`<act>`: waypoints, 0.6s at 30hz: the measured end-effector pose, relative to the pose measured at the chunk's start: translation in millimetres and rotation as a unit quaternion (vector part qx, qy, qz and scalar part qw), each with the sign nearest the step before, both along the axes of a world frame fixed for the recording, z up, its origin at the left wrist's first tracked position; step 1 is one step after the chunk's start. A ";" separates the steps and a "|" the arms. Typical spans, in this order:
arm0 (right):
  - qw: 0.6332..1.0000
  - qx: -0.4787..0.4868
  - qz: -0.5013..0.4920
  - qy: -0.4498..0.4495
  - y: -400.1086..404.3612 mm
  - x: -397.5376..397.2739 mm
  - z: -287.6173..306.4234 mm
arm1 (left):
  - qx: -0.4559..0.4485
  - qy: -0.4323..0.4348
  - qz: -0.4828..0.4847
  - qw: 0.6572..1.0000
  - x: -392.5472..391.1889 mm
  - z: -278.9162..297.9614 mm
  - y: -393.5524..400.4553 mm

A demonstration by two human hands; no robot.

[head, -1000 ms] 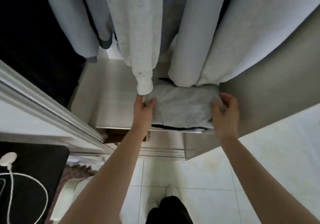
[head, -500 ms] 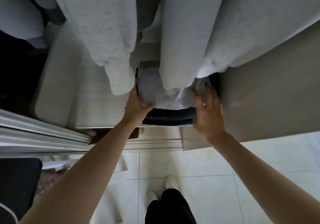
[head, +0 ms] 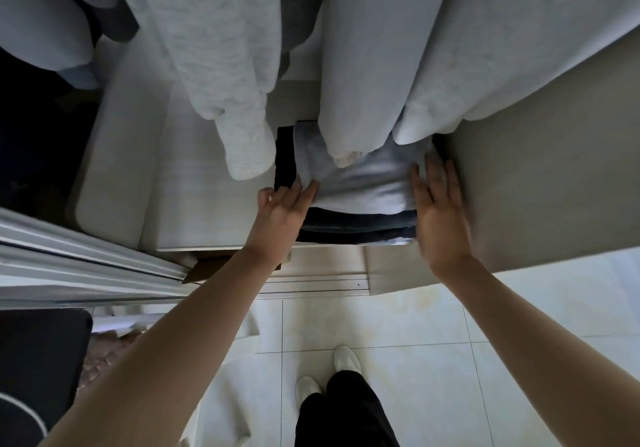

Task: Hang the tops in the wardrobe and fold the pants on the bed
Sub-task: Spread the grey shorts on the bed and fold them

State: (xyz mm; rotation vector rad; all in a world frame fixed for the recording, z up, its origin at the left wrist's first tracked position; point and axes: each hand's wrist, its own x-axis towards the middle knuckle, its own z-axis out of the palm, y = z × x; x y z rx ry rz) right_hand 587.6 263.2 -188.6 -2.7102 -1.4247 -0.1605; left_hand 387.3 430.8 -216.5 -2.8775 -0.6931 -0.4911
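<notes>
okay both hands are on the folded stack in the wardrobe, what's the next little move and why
Probably draw both hands back. The folded grey garment already lies on the dark stack on the shelf, and the left hand and right hand lie open and flat.

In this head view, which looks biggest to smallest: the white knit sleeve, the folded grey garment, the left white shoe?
1. White knit sleeve
2. Folded grey garment, partly hidden by hanging clothes
3. Left white shoe, farther from the camera, so only apparent size.
</notes>
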 end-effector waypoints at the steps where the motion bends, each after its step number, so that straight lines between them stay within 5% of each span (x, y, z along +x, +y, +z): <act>1: 0.999 -0.042 -0.006 0.026 -4.5 -4.0 -3.9 | 0.005 0.020 0.008 1.000 -0.4 -0.7 -3.9; 4: 0.991 -0.110 -0.021 0.076 -9.8 -8.1 -13.3 | -0.056 0.046 0.047 0.996 -1.5 -3.2 -10.2; 10: 0.999 0.038 0.009 0.017 8.8 -5.2 -0.9 | -0.068 0.029 0.105 0.992 12.6 6.3 -1.4; 14: 0.999 0.001 -0.017 0.030 36.4 11.2 -9.9 | -0.278 0.055 0.178 0.942 43.4 1.9 13.1; 18: 0.999 -0.024 -0.023 0.034 40.9 27.5 -37.7 | -0.430 -0.015 0.147 0.891 55.5 -22.6 24.6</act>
